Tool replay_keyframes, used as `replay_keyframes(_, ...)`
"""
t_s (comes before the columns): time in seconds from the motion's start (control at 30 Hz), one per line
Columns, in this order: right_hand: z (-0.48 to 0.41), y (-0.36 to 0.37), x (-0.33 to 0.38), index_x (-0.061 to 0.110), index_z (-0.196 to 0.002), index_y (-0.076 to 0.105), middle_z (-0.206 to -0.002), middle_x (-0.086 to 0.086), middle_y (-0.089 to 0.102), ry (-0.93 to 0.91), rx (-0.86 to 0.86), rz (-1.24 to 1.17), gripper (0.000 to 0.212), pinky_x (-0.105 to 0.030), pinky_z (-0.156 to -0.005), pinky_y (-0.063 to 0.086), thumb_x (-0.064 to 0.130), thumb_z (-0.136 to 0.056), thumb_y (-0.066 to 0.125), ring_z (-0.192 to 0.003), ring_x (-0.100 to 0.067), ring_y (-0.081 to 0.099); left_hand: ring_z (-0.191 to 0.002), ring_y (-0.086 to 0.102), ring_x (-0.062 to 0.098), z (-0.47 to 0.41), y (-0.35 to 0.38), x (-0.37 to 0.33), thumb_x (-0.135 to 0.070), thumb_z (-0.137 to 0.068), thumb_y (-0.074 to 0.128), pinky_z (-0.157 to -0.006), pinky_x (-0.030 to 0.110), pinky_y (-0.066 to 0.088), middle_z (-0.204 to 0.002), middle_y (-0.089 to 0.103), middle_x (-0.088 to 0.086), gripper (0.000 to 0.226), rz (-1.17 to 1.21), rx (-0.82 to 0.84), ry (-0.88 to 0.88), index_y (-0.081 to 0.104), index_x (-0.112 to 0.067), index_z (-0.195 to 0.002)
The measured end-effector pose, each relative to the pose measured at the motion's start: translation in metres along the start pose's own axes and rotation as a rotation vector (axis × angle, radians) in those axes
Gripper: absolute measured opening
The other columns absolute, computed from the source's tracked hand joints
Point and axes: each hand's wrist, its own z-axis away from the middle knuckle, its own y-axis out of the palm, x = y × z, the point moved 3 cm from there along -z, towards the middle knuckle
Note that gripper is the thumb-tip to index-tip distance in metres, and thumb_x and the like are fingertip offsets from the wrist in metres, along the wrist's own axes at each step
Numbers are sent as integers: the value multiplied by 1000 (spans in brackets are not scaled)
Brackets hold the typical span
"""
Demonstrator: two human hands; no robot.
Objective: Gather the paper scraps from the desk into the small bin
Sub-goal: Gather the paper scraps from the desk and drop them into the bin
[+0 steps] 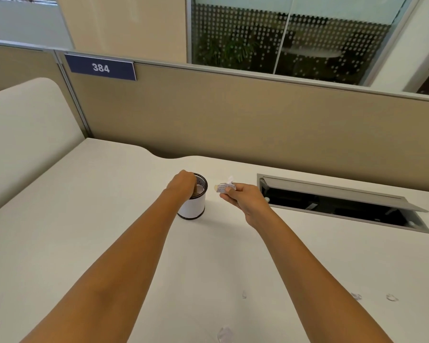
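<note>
1. Reaching into the small bin [192, 206], your left hand [182, 185] has its fingers down past the rim; whether they pinch anything, you cannot tell.
2. Your right hand [243, 198] clamps crumpled paper scraps [224, 188] just right of the bin, above the bench [84, 219].
3. More scraps [391, 297] lie near you, right side.
</note>
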Motion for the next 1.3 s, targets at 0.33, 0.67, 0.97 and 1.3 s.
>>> replay_keyframes(0.33,-7,29,11,-8,-116,62,-125,-21,62,-43,38,78,25,-25,-96,49,0,-95,52,-98,-23,63,-105,63,22,17,-35,2,-12,-88,62,-85,25,47,-122,65,10,30,386,-206,110,65,-12,-118)
replay_keyframes(0.67,-16,51,21,0,-116,59,-121,-19,64,-101,4,347,25,-35,-94,55,4,-92,56,-101,-29,67,-90,65,18,26,-26,19,-9,-80,71,-85,24,51,-109,71,11,26,916,-95,-29,72,-7,-106)
replay_keyframes(0.97,-26,81,37,6,-123,60,-127,-13,60,-252,-31,1027,36,-32,-94,47,3,-88,58,-116,-29,57,-93,67,31,18,-28,24,0,-83,59,-83,33,54,-106,70,17,23,375,-328,-39,73,-4,-101)
replay_keyframes(1.3,-20,99,28,4,-114,62,-108,-14,60,-392,-58,1364,25,-31,-75,47,10,-90,56,-102,-30,62,-93,64,29,24,-14,24,-9,-88,57,-77,30,51,-109,66,15,21,153,-403,4,70,-5,-105)
